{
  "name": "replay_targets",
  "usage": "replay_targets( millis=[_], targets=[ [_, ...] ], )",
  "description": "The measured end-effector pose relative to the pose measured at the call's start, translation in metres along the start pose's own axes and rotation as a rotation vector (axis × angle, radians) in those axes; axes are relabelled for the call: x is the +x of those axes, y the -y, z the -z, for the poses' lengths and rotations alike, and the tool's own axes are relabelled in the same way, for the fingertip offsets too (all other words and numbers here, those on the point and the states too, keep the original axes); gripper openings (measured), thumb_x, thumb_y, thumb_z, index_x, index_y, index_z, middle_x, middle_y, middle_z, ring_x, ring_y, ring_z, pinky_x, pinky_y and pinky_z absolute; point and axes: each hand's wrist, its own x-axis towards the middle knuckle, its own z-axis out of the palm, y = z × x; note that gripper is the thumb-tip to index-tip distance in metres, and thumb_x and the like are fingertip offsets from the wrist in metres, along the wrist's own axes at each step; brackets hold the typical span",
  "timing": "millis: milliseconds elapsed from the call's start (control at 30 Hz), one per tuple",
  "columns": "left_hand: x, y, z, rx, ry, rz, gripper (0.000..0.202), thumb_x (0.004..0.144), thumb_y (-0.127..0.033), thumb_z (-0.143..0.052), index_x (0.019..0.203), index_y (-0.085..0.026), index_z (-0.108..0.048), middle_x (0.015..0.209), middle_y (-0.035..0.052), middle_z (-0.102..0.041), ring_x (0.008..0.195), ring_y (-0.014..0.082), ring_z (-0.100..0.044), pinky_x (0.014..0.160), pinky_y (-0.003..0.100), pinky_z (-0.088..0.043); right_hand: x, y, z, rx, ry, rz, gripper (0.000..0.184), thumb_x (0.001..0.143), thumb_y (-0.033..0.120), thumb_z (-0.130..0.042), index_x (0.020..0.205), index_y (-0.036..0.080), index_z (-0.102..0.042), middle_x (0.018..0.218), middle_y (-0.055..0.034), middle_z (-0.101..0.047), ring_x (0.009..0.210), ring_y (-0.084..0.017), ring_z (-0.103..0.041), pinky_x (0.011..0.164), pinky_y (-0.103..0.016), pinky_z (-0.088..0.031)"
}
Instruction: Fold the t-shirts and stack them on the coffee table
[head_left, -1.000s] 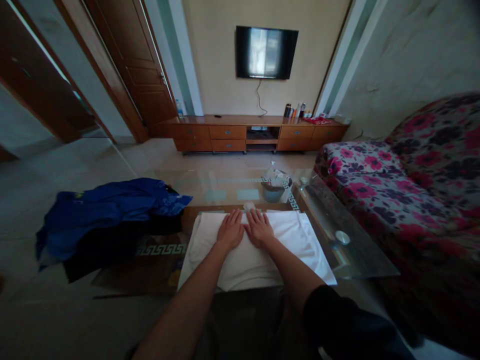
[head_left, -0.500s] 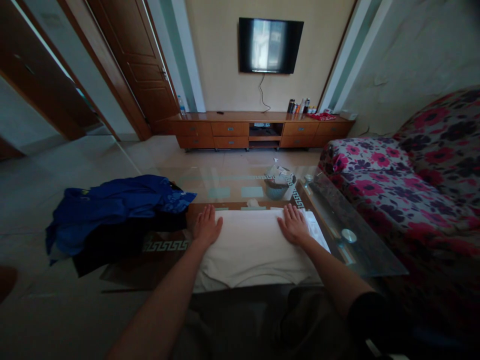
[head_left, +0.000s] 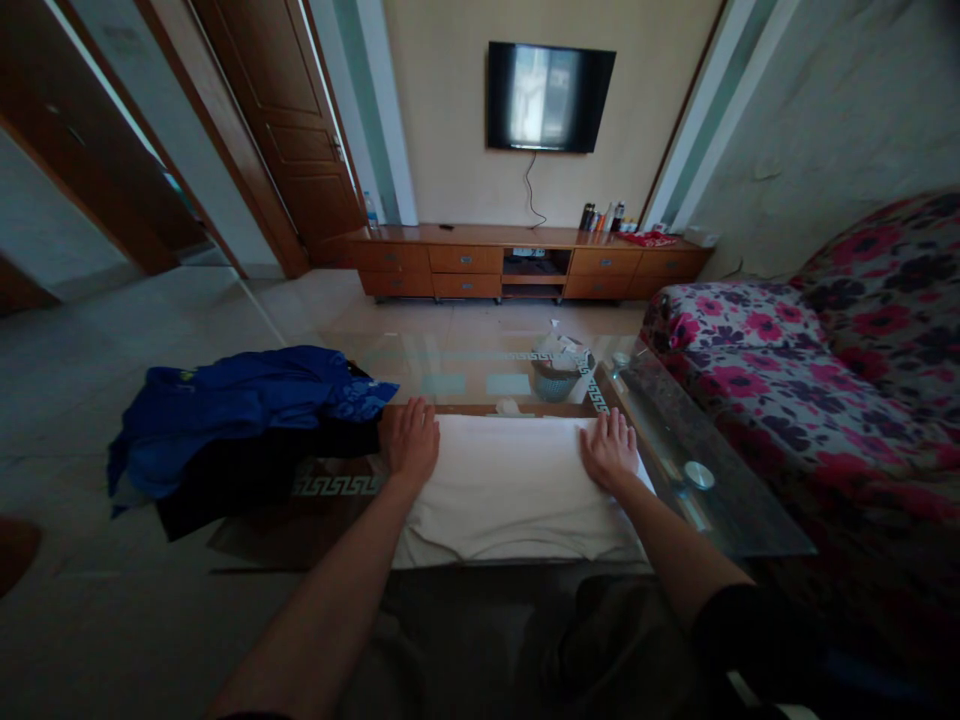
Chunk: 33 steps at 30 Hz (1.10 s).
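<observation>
A folded white shirt (head_left: 510,490) lies flat on the glass coffee table (head_left: 750,520), a few creases running along its near edge. My left hand (head_left: 413,445) rests at the shirt's far left corner, palm down with the fingers stretched forward. On the far right side of the cloth lies my right hand (head_left: 609,452), also flat, fingers pointing away from me. Neither hand grips anything. To the left of my left hand, a heap of blue clothing (head_left: 225,410) lies over a black garment (head_left: 232,485) on the table's left end.
A waste basket (head_left: 555,380) with litter shows beyond the table. A flowered sofa (head_left: 810,390) stands at the right. Along the far wall runs a wooden TV cabinet (head_left: 465,260) with bottles on its right part, below a television (head_left: 551,97).
My right hand has slid a little to the right, to the shirt's side edge. The fingers of my left hand have drawn closer together. The view has shifted slightly.
</observation>
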Motion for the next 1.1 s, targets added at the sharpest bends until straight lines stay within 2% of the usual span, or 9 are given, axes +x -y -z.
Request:
replay_targets(
  millis=[100, 200, 333, 500, 600, 667, 800, 900, 1100],
  targets=[
    [-0.006, -0.028, 0.011, -0.023, 0.113, -0.063, 0.054, 0.103, -0.037, -0.026, 0.147, -0.018, -0.051, 0.16, 0.011, -0.041, 0.153, 0.025, -0.025, 0.127, 0.048, -0.01, -0.018, 0.02, 0.009, -0.036, -0.036, 0.048, 0.075, 0.102, 0.059, -0.012, 0.163, 0.017, -0.02, 0.17, -0.0125, -0.004, 0.155, -0.035, -0.002, 0.121, -0.061, 0.002],
    [-0.021, -0.051, 0.01, -0.021, 0.307, 0.059, 0.059, 0.101, -0.051, -0.03, 0.151, -0.025, -0.046, 0.165, 0.0095, -0.031, 0.154, 0.0339, -0.02, 0.123, 0.061, -0.011, -0.042, 0.037, 0.005, -0.024, 0.083, 0.048, 0.074, 0.1, 0.067, -0.016, 0.163, 0.029, -0.021, 0.171, -0.0088, -0.008, 0.153, -0.044, -0.007, 0.114, -0.074, -0.003],
    [-0.036, -0.049, 0.001, -0.05, 0.515, 0.191, 0.067, 0.098, -0.062, -0.031, 0.159, -0.037, -0.028, 0.17, 0.0053, -0.015, 0.155, 0.0401, -0.011, 0.113, 0.076, -0.018, -0.053, 0.039, -0.009, 0.019, 0.164, 0.054, 0.078, 0.099, 0.07, -0.012, 0.164, 0.029, -0.013, 0.171, -0.0095, -0.003, 0.153, -0.043, -0.002, 0.114, -0.074, -0.006],
    [-0.025, -0.027, -0.003, -0.088, 0.295, -0.018, 0.06, 0.102, -0.05, -0.033, 0.157, -0.028, -0.035, 0.169, 0.0076, -0.02, 0.156, 0.0311, -0.013, 0.122, 0.062, -0.015, -0.027, 0.032, -0.005, 0.108, 0.181, 0.137, 0.076, 0.1, 0.068, -0.011, 0.164, 0.029, -0.012, 0.171, -0.0084, -0.001, 0.154, -0.041, 0.002, 0.116, -0.07, -0.007],
    [-0.015, -0.031, 0.001, -0.1, 0.197, -0.061, 0.053, 0.103, -0.039, -0.031, 0.15, -0.018, -0.045, 0.165, 0.0117, -0.031, 0.155, 0.0264, -0.019, 0.126, 0.051, -0.014, -0.018, 0.029, 0.003, 0.134, 0.2, 0.168, 0.073, 0.101, 0.065, -0.011, 0.164, 0.029, -0.015, 0.171, -0.0078, -0.002, 0.155, -0.04, -0.001, 0.117, -0.069, -0.009],
    [-0.015, -0.04, 0.007, -0.103, 0.171, -0.13, 0.05, 0.103, -0.036, -0.032, 0.145, -0.017, -0.05, 0.163, 0.0109, -0.035, 0.155, 0.0254, -0.02, 0.128, 0.049, -0.011, -0.019, 0.024, 0.006, 0.123, 0.188, 0.222, 0.07, 0.102, 0.063, -0.013, 0.164, 0.03, -0.017, 0.171, -0.0066, -0.004, 0.155, -0.037, -0.003, 0.119, -0.066, -0.009],
    [-0.032, -0.056, 0.018, -0.125, 0.2, -0.27, 0.046, 0.103, -0.04, -0.035, 0.14, -0.021, -0.055, 0.16, 0.0097, -0.04, 0.153, 0.026, -0.025, 0.127, 0.048, -0.014, -0.029, 0.009, 0.007, 0.077, 0.113, 0.331, 0.065, 0.104, 0.058, -0.019, 0.162, 0.028, -0.023, 0.171, -0.0066, -0.006, 0.155, -0.031, -0.007, 0.121, -0.057, -0.011],
    [-0.046, -0.055, 0.02, -0.145, 0.288, -0.3, 0.05, 0.103, -0.044, -0.036, 0.145, -0.021, -0.049, 0.159, 0.0119, -0.041, 0.15, 0.0277, -0.032, 0.125, 0.05, -0.02, -0.036, -0.003, 0.01, 0.072, 0.088, 0.369, 0.062, 0.104, 0.055, -0.025, 0.159, 0.026, -0.029, 0.17, -0.0097, -0.012, 0.153, -0.033, -0.013, 0.12, -0.056, -0.015],
    [-0.057, -0.049, 0.037, -0.264, 0.37, -0.478, 0.051, 0.104, -0.038, -0.035, 0.151, -0.019, -0.039, 0.162, 0.0131, -0.036, 0.152, 0.0247, -0.028, 0.124, 0.047, -0.023, -0.054, -0.012, 0.039, 0.269, 0.094, 0.592, 0.045, 0.101, 0.046, -0.044, 0.139, 0.022, -0.052, 0.142, -0.0155, -0.051, 0.128, -0.03, -0.046, 0.107, -0.045, -0.037]
  ],
)
